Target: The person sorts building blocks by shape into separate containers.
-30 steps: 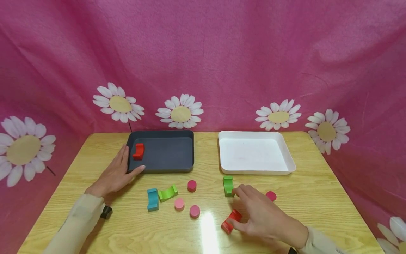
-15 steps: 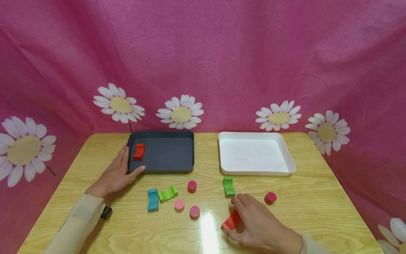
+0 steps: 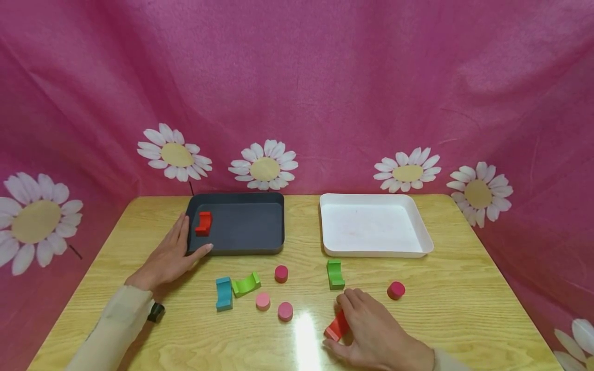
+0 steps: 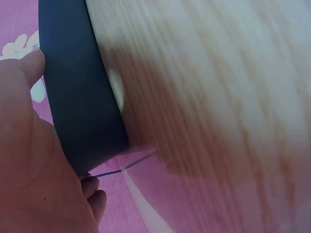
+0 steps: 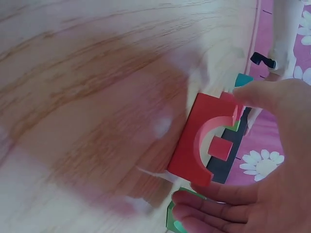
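In the head view, my right hand [image 3: 375,330] holds a red arch-shaped block [image 3: 337,326] on the table at the front right. The right wrist view shows the thumb at one end of this red block [image 5: 194,138] and the fingertips at the other. My left hand [image 3: 168,253] rests against the near left corner of a dark grey tray [image 3: 241,252], its fingers straight along the side and its thumb at the front rim. Another red arch block [image 3: 203,224] lies inside that tray. A green arch block [image 3: 335,274] lies just beyond my right hand.
A white tray [image 3: 376,253] stands at the back right. Between my hands lie a blue arch block [image 3: 224,293], a light green one [image 3: 247,284], and pink discs, among them a pale one [image 3: 262,301]. A crimson disc [image 3: 396,290] sits at the right. A pink curtain [image 3: 297,103] hangs behind.
My right hand has come down toward the near side and closed on the red arch block, uncovering the crimson disc. The left hand stays at the dark tray.
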Available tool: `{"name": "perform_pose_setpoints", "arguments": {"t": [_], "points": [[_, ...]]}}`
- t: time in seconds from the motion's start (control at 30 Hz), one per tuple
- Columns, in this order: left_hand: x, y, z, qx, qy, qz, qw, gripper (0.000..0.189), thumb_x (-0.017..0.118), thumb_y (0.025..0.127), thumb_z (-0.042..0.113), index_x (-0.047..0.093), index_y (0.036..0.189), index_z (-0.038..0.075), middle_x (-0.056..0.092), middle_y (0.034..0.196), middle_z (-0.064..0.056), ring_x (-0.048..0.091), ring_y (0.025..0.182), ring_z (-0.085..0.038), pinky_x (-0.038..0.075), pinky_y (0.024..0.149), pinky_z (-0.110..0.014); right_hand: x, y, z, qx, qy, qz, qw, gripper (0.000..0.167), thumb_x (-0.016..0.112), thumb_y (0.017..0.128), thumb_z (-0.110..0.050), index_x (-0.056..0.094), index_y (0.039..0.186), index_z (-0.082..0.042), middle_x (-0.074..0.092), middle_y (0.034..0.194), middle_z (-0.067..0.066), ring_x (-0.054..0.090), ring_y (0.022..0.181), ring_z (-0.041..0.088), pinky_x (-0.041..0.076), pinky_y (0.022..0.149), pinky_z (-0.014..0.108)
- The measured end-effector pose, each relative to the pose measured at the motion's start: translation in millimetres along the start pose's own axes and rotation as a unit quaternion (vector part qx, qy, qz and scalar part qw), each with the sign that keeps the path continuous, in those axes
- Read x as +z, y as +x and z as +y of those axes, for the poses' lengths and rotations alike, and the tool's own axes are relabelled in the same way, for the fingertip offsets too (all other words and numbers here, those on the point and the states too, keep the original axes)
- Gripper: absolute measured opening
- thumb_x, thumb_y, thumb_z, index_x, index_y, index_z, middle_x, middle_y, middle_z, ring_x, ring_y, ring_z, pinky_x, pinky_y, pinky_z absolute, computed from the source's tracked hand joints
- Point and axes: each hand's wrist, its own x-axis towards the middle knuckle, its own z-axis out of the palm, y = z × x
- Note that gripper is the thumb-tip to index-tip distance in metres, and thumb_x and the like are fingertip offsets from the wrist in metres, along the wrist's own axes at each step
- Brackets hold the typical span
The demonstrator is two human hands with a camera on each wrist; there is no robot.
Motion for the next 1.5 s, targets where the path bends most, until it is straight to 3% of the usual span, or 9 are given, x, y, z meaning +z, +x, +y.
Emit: {"name": "perform_pose_setpoints", "arguments": {"t": [0.47,0.8,1.13,1.33,1.5], "points": [[-1.1,-0.7,3.1,0.001,-0.005,0.003,1.0000,0.117,0.056,0.102,0.069,-0.009,0.168,-0.003,-0.010,0.177,-0.026,0.000,0.162,-0.051,0.013,0.127,-0.072,2,0.1,0,-0.001,0.013,0.008,0.9999,0.044,0.071,0.093,-0.060,0.061,0.097,-0.018,0.043,0.083,-0.013,0.043,0.080,0.008,0.047,0.079,0.029],[-0.2,-1.1,1.8,0.000,-0.002,0.004,1.0000,0.118,0.056,0.102,0.070,-0.008,0.168,-0.004,-0.009,0.177,-0.027,0.001,0.162,-0.051,0.014,0.126,-0.072,-4,4.8,0,0.048,0.059,-0.074,0.9944,0.048,0.076,0.090,-0.058,0.065,0.110,-0.016,0.051,0.088,-0.012,0.049,0.086,0.011,0.053,0.080,0.034],[-0.1,-1.0,0.6,0.004,0.002,0.012,0.9999,0.117,0.056,0.102,0.070,-0.006,0.168,-0.004,-0.007,0.177,-0.027,0.002,0.162,-0.050,0.015,0.127,-0.070,-10,4.3,4,0.067,0.093,-0.072,0.9907,0.063,0.085,0.085,-0.053,0.066,0.123,-0.006,0.056,0.098,-0.005,0.051,0.083,0.011,0.050,0.070,0.026],[-1.1,-1.3,1.5,0.002,-0.007,0.012,0.9999,0.116,0.057,0.102,0.069,-0.007,0.169,-0.001,-0.007,0.178,-0.026,0.002,0.163,-0.050,0.014,0.127,-0.071,-10,3.0,6,0.049,0.084,-0.047,0.9942,0.058,0.086,0.085,-0.047,0.067,0.119,-0.004,0.057,0.099,-0.004,0.051,0.084,0.011,0.052,0.072,0.026],[-0.4,-1.2,0.8,0.004,-0.011,0.011,0.9999,0.116,0.057,0.102,0.068,-0.009,0.169,0.000,-0.008,0.177,-0.026,0.001,0.162,-0.050,0.014,0.126,-0.072,-13,4.7,9,0.064,0.091,-0.067,0.9915,0.057,0.085,0.084,-0.048,0.066,0.120,-0.008,0.056,0.097,-0.006,0.050,0.083,0.011,0.051,0.069,0.025]]}}
